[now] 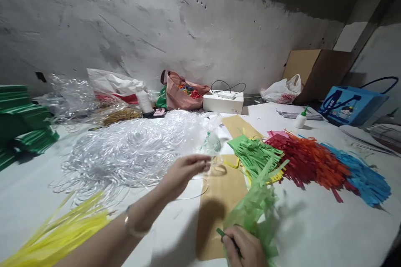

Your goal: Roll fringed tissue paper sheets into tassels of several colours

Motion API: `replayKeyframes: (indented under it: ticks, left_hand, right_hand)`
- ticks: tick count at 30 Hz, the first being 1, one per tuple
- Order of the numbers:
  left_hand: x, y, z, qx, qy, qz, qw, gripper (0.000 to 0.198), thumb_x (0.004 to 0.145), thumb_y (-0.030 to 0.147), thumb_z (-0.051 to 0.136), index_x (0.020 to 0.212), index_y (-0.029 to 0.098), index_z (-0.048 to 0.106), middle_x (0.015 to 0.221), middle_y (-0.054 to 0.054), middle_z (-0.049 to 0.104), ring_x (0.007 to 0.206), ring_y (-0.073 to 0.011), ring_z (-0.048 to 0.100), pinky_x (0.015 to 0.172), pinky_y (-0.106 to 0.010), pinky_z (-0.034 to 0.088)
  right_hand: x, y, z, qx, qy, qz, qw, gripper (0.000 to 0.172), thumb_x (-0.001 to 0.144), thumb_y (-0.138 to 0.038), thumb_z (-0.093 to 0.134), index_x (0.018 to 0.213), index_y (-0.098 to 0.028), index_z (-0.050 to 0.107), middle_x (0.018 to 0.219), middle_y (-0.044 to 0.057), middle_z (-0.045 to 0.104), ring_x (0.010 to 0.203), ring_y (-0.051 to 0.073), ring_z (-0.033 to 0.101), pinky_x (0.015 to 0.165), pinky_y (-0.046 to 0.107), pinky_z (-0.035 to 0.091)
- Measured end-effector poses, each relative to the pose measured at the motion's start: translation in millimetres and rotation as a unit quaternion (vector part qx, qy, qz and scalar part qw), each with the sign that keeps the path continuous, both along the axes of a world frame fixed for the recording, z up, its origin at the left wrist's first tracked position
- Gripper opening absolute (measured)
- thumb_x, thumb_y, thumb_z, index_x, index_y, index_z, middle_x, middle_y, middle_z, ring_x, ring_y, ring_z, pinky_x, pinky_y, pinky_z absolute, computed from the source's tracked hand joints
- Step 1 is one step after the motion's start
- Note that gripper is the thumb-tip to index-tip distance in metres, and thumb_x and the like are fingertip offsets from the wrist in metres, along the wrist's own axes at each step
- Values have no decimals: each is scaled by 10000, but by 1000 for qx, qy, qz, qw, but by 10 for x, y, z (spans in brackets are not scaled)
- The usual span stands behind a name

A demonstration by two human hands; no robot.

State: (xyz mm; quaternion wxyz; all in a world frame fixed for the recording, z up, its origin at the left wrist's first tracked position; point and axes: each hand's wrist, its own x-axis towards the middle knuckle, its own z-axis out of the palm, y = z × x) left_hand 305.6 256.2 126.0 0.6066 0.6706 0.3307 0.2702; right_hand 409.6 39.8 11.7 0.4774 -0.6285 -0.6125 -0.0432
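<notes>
Head view, right hand (246, 245) cropped below, clamped on blurred green tassel (250, 210), left hand (183, 175) blurred, hold unclear

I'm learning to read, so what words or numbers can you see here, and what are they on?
"MING" (my best reading): red letters on the white plastic bag; the line above is blurred.
Blue bag: white marks on its dark strap, too small to read.
White box: tiny corner marks, too small to read.

Cannot see the left hand (184, 171) or lower green fringe (250, 206) except blurred. Lose part of the green strip (220, 231) inside the right hand (244, 245), yellow strips (75, 226) past the bottom edge, green stack (19, 110) past the left.
</notes>
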Motion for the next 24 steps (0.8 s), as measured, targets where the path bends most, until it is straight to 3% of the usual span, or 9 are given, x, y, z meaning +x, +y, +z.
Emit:
replayKeyframes:
  ticks: [3, 5, 7, 9, 14, 24]
  left_hand:
    - [-380, -632, -175, -107, -16, -17, 994, 441, 692, 493, 843, 908, 114, 778, 795, -112, 754, 691, -179, 684, 672, -306, 563]
    - [-580, -978, -326, -232, -53, 3, 971, 405, 649, 438, 900, 898, 140, 785, 833, -100, 760, 624, -131, 633, 567, -243, 507]
    - [-714, -1235, -462, -314, -92, 45, 944, 384, 637, 385, 929, 923, 169, 788, 891, -90, 770, 632, -107, 606, 554, -210, 476]
    - [-791, -1404, -562, -340, -119, 90, 929, 385, 645, 387, 931, 936, 179, 789, 908, -87, 777, 663, -103, 598, 602, -205, 483]
    - [-847, -1575, -662, -354, -138, 163, 911, 423, 639, 443, 925, 944, 186, 784, 944, -83, 777, 742, -128, 609, 705, -234, 510]
    - [-801, -1645, -729, -296, -108, 128, 940, 405, 741, 517, 833, 966, 186, 769, 996, -92, 770, 812, -168, 634, 720, -268, 514]
  right_hand:
    - [-29, -27, 90, -32, 34, 44, 998, 351, 1074, -324, 364, 800, -213, 552, 657, -17, 587, 566, 113, 584, 542, 195, 451]
    - [-61, -51, 162, -53, 56, 72, 994, 305, 1058, -287, 389, 807, -214, 547, 675, -17, 585, 590, 117, 587, 552, 200, 446]
    - [-95, -76, 221, -70, 71, 97, 990, 267, 1044, -255, 400, 835, -213, 561, 700, -14, 598, 617, 124, 599, 576, 208, 452]
    - [-127, -100, 258, -89, 79, 127, 985, 243, 1036, -234, 403, 865, -210, 574, 735, -6, 618, 658, 132, 619, 618, 218, 468]
    - [-207, -134, 313, -107, 92, 154, 978, 250, 1040, -236, 420, 842, -205, 569, 734, -9, 610, 671, 129, 610, 632, 219, 454]
    - [-260, -108, 313, -89, 31, 164, 982, 300, 1065, -244, 393, 836, -204, 582, 729, -8, 616, 647, 125, 601, 619, 227, 432]
